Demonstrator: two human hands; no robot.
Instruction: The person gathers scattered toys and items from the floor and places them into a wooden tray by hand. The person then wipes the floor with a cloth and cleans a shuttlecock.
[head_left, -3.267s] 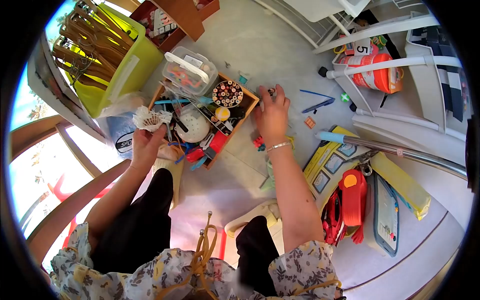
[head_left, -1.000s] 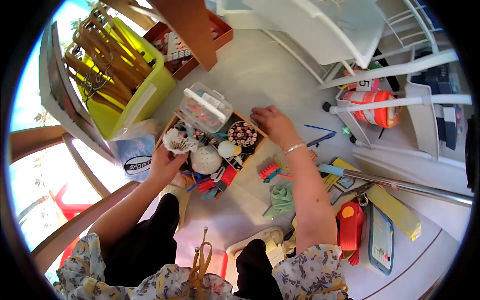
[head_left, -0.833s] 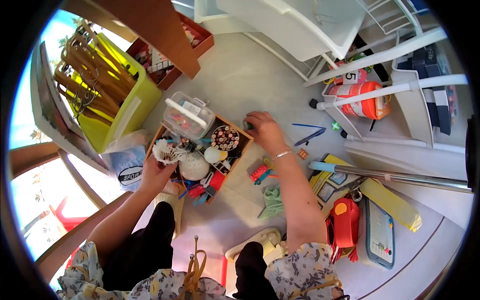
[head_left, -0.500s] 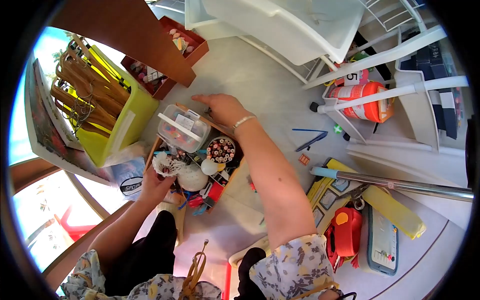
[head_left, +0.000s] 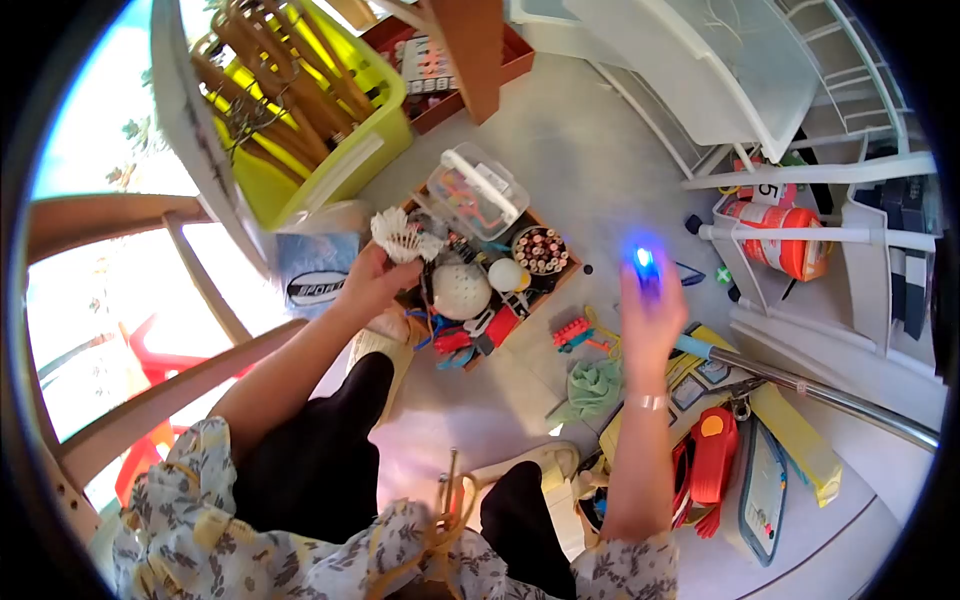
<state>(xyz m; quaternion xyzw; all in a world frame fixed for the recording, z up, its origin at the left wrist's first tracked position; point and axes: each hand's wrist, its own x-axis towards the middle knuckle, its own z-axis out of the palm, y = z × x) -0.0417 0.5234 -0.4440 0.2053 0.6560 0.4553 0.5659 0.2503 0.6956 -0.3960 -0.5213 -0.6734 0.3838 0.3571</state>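
My left hand (head_left: 366, 287) is closed on a white shuttlecock (head_left: 402, 236) at the left side of a wooden box (head_left: 572, 268). In the box are a clear plastic case (head_left: 482, 192), a round holder of coloured pencils (head_left: 540, 250), a white perforated ball (head_left: 461, 292), a smaller white ball (head_left: 507, 275) and several small items. My right hand (head_left: 655, 320) is raised to the right of the box, closed around a small light (head_left: 645, 262) that glows bright blue. The glare hides the light's shape.
A yellow-green bin (head_left: 330, 185) of wooden hangers stands at the upper left. Red trays (head_left: 515, 62) lie behind a brown wooden leg (head_left: 468, 60). White racks and drawers (head_left: 690, 90) line the right. A metal pole (head_left: 850, 398), green cloth (head_left: 594, 388) and red pouch (head_left: 713, 455) lie lower right.
My right hand has moved from the box's far edge out to the right, and a blue light now shines in it. My left hand still holds the shuttlecock. The camera view has shifted.
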